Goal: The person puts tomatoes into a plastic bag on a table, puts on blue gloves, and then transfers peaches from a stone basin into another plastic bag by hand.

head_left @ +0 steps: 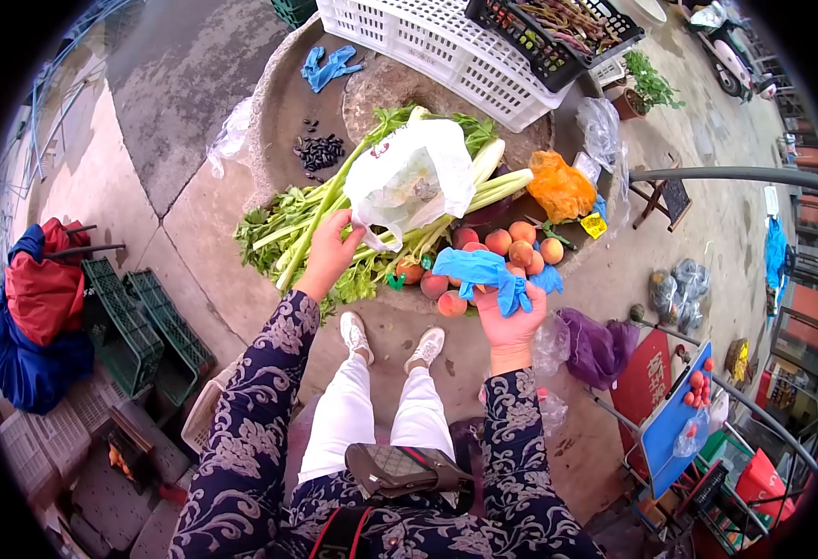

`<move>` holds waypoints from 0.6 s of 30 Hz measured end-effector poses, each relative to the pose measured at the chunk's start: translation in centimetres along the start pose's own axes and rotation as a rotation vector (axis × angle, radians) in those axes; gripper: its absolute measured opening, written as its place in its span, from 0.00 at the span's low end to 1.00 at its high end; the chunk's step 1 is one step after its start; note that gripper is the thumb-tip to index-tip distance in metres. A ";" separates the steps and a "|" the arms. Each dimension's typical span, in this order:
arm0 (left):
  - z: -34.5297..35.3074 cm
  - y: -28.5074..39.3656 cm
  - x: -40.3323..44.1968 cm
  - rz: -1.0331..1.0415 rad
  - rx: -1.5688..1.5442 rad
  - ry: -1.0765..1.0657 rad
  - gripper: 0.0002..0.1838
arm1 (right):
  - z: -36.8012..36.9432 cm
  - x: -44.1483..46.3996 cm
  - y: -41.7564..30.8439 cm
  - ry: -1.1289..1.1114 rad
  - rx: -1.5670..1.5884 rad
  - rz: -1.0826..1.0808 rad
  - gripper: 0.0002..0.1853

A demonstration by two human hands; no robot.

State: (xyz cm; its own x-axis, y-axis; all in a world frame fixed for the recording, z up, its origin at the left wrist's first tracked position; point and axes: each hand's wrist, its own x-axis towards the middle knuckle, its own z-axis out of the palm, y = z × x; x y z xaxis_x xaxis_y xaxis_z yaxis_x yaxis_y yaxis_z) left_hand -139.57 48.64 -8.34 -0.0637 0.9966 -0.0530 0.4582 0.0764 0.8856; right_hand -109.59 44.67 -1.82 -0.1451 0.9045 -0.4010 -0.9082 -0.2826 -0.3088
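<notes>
My left hand [331,250] pinches the lower edge of a crumpled white plastic bag [411,175]. The bag lies over several long green celery stalks [311,207] on a round stone table. My right hand [510,321] is closed on a blue rubber glove [472,267], raised in front of a pile of peaches [523,252]. Part of the glove hangs down beside my fingers. Beyond the peaches sits an orange plastic bag [560,186]. Small dark oblong pieces [320,152] lie on the stone to the left of the celery.
White plastic crates [446,47] stand at the back, with a black crate [558,37] on top. Another blue glove [328,68] lies on the stone at the far left. Green crates [115,326] stand on the left, and a blue board [674,419] on the right.
</notes>
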 end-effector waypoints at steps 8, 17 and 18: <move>-4.0 1.6 -2.4 -0.023 -0.011 0.033 0.34 | 5.3 1.4 4.8 0.141 -0.060 0.133 0.12; -3.5 8.0 -4.7 -0.340 -0.558 -0.464 0.19 | 9.6 -0.4 6.4 0.193 -0.229 0.058 0.06; -3.6 8.1 -4.8 -0.487 -0.772 -0.537 0.13 | 9.9 -0.7 5.6 0.213 -0.175 0.020 0.08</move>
State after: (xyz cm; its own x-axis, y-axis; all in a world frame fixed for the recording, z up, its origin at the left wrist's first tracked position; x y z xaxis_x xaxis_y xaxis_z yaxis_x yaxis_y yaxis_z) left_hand -138.79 44.35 0.72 0.3975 0.7619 -0.5115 -0.2111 0.6183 0.7570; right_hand -118.51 45.64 5.27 -0.0594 0.8160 -0.5750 -0.8216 -0.3671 -0.4362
